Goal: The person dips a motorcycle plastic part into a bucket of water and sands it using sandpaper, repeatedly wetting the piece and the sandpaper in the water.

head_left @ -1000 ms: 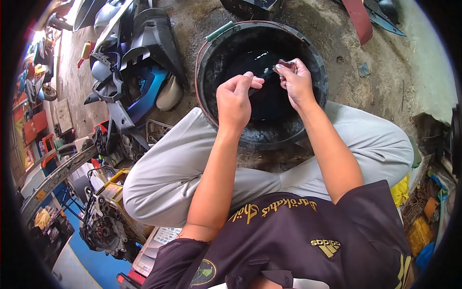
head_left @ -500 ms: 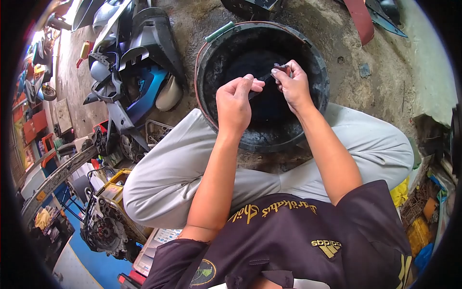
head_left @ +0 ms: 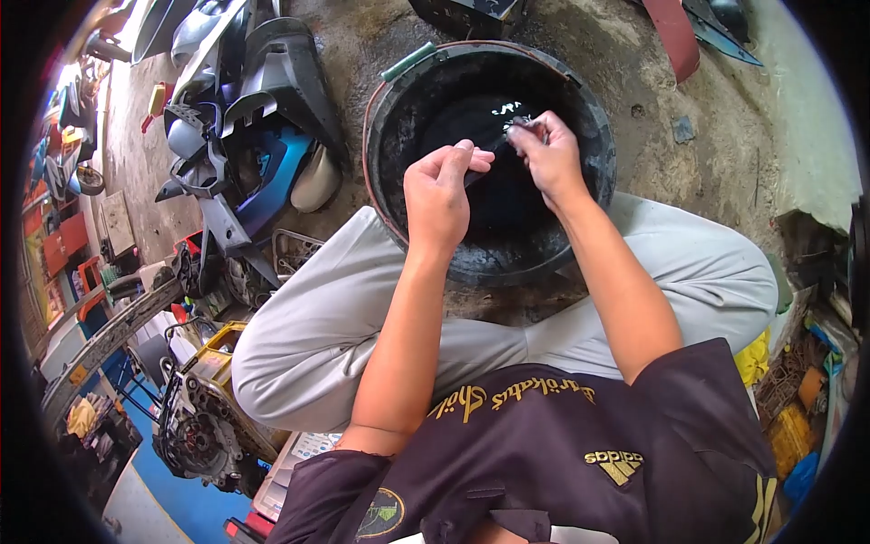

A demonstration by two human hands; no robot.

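Note:
A round black bucket [head_left: 587,136] stands between my bent legs, with dark liquid inside. Over it, my left hand [head_left: 437,198] is closed, thumb pressed to the fingers, on a small dark piece [head_left: 473,177] whose kind I cannot make out. My right hand [head_left: 555,161] is pinched just across from it. A small reddish-brown and grey item shows at its fingertips, blurred and too small to name. White glints [head_left: 506,110] appear on the liquid beyond my right fingers.
Motorcycle body panels [head_left: 281,100] are piled on the floor at the left. An engine part [head_left: 195,435] sits lower left. A red strip [head_left: 672,41] lies at the upper right. The bucket's green-gripped handle [head_left: 410,62] rests along the far rim.
My right fingertips have shifted slightly and are now blurred by motion. White glints have appeared on the liquid. My left hand stays nearly in place, still closed.

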